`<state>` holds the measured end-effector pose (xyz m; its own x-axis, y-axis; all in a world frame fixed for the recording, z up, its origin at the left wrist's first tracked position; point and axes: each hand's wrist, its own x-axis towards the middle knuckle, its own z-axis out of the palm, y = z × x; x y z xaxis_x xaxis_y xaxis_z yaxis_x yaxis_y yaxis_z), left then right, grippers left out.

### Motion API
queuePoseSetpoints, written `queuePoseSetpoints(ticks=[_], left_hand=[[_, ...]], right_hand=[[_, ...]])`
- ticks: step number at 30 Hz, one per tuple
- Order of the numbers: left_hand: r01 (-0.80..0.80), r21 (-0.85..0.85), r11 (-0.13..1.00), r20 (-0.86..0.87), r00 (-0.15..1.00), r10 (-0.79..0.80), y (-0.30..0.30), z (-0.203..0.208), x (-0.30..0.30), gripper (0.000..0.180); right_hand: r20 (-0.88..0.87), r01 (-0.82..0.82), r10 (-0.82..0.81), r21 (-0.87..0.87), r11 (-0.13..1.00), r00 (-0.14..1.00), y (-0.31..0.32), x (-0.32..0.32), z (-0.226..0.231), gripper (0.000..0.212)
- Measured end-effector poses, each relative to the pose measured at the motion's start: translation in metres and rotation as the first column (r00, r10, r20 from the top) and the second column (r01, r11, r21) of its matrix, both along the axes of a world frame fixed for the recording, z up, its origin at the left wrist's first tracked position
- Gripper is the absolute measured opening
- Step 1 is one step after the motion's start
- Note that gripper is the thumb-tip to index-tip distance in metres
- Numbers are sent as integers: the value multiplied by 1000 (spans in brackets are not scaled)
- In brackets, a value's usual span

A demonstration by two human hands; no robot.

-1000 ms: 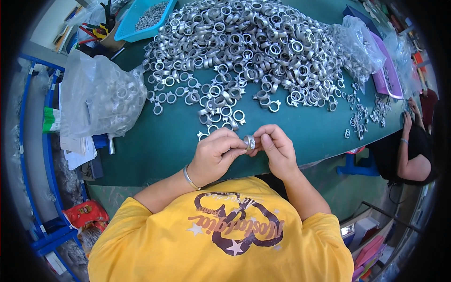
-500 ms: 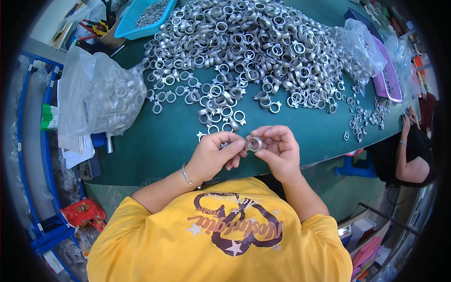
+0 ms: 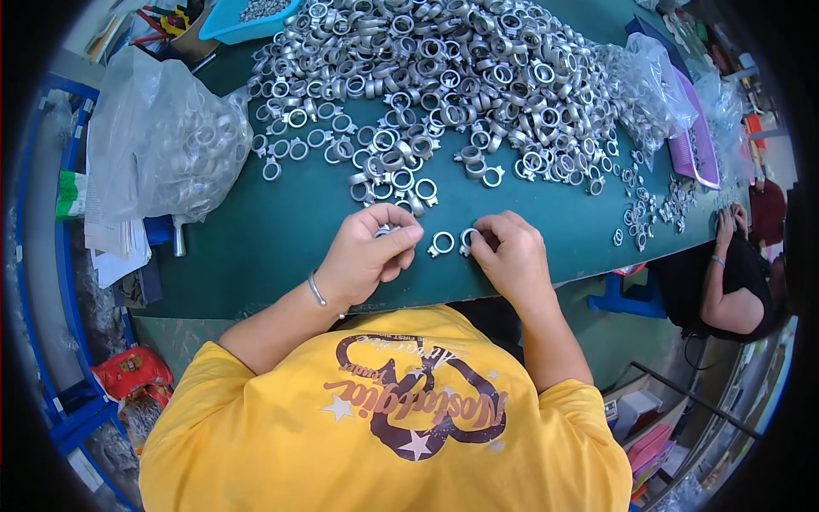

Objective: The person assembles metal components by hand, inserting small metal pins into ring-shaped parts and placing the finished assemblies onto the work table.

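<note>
My right hand [image 3: 515,256] pinches a silver metal ring with a small lug [image 3: 467,242] between thumb and forefinger, at the green tabletop. Just left of it a second lugged ring [image 3: 441,245] lies flat on the table, touched by neither hand. My left hand [image 3: 368,256] is curled closed, thumb against forefinger. A bit of a metal part [image 3: 384,230] shows inside its curl, mostly hidden by the fingers. Beyond both hands a loose cluster of rings [image 3: 401,180] trails off a big heap of the same rings [image 3: 426,64].
A clear plastic bag of rings [image 3: 200,158] stands at left, a blue tray [image 3: 243,30] of small parts behind it. At right are another plastic bag [image 3: 653,85], a purple basket [image 3: 704,154] and scattered small rings [image 3: 638,218]. A co-worker [image 3: 725,282] sits at far right.
My hands have moved apart. The right hand has lowered the ring from between them to the tabletop. Another ring now lies on the table between the hands.
</note>
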<state>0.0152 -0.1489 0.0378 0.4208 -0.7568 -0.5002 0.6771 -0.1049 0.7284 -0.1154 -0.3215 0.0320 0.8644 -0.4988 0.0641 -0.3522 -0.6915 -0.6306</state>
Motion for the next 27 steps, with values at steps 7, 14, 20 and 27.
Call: queuePoseSetpoints(ticks=[7,14,20,27], left_hand=[[149,75,986,263,951,-163,-7,9,-10,17],[203,-54,978,667,736,-116,-7,4,-13,15],[103,-45,994,775,632,-30,-8,3,-15,17],[144,-25,989,294,947,-131,-6,6,-7,16]], right_hand=[[104,23,-137,711,703,985,12,0,0,9],[257,-143,-103,780,610,961,19,0,7,13],[380,-326,-48,846,423,924,14,-1,1,25],[635,-495,-58,653,573,771,24,0,-6,37]])
